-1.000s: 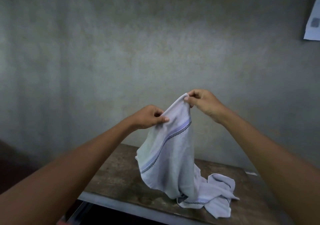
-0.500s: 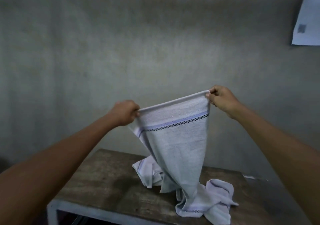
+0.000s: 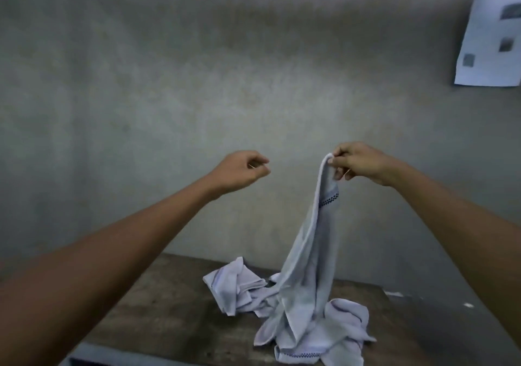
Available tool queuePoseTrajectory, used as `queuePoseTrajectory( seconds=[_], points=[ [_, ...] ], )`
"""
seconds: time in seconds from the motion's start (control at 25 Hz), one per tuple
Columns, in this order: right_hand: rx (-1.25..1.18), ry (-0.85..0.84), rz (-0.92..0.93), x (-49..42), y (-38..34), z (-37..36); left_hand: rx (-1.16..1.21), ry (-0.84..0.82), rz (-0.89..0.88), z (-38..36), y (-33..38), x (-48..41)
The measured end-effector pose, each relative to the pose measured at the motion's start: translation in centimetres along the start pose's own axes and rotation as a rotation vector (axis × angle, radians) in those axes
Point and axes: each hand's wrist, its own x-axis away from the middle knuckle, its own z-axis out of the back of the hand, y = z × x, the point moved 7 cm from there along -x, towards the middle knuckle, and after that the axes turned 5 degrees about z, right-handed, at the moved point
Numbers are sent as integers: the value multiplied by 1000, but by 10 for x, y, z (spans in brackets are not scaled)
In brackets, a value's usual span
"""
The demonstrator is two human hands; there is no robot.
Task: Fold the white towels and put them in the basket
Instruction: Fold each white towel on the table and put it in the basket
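My right hand (image 3: 357, 162) pinches the top corner of a white towel (image 3: 310, 252) with a dark patterned stripe, held up in the air. The towel hangs straight down in a narrow drape, and its lower end reaches the heap on the table. My left hand (image 3: 239, 170) is raised to the left of the towel with its fingers curled and nothing in it, a gap apart from the cloth. More white towels (image 3: 236, 284) lie crumpled on the wooden table (image 3: 169, 309) below. No basket is in view.
A grey plastered wall stands close behind the table. A sheet of paper (image 3: 490, 41) hangs on the wall at the upper right. The table's near edge runs along the bottom of the view.
My left hand has let go of the towel's corner and moved away to the left. The towel, which was stretched between both hands, now hangs from my right hand alone.
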Motion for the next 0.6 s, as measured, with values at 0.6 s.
queuePoseTrajectory(
  seconds=[0.6],
  points=[
    [-40,-10,60,16,1,-19,153,-22,146,-108,-15,9]
  ],
)
